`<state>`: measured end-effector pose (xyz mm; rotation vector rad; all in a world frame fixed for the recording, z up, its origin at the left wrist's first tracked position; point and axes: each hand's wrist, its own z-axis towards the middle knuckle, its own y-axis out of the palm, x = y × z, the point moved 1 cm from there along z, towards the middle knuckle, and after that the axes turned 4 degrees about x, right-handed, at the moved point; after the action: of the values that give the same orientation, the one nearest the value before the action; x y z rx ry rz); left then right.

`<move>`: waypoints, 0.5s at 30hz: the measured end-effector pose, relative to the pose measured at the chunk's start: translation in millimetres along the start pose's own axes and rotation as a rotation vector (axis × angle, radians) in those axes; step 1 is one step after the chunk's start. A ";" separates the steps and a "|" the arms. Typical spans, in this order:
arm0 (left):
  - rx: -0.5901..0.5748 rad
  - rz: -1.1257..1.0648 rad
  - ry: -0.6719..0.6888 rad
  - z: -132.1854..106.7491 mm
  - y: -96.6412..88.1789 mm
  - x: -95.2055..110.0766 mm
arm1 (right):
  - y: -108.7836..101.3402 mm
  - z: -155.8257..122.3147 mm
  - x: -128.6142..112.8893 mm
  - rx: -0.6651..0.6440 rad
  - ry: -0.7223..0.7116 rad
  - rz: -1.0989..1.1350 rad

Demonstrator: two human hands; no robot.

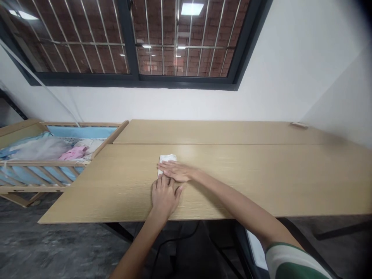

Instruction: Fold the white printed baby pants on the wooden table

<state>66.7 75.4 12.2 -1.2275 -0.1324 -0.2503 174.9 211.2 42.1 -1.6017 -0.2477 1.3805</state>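
Right hand (pixel 177 171) across cloth (pixel 167 162) (left hand (pixel 164 197) touching)

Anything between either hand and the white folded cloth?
Nothing visible. The right hand lies directly across the folded white cloth, and the left hand meets its near end, both on the light wood tabletop.

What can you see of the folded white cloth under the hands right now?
The cloth is off-white, soft-looking fabric, folded into a narrow strip that lies flat on the wood-look desktop, running away from the person. Only its far end and a sliver of its left edge show; any pattern is too small to tell. The right hand lies flat across it, and the left hand covers its near part.
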 end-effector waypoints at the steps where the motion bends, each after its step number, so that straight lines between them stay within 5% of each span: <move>1: 0.002 -0.009 -0.007 0.1 -0.2 -0.2 | -4.6 1.7 6.6 0.019 0.007 -0.020; 10: -0.004 0.031 -0.012 1.9 -1.6 0.2 | -21.8 18.8 46.8 0.069 0.045 -0.253; 15: 0.011 -0.061 -0.052 16.4 -12.7 -30.2 | -30.0 18.7 44.4 0.272 0.103 -0.289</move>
<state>34.9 90.4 22.2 -1.2208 -0.2158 -0.2703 186.5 266.7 38.1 -1.3474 -0.2108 1.0578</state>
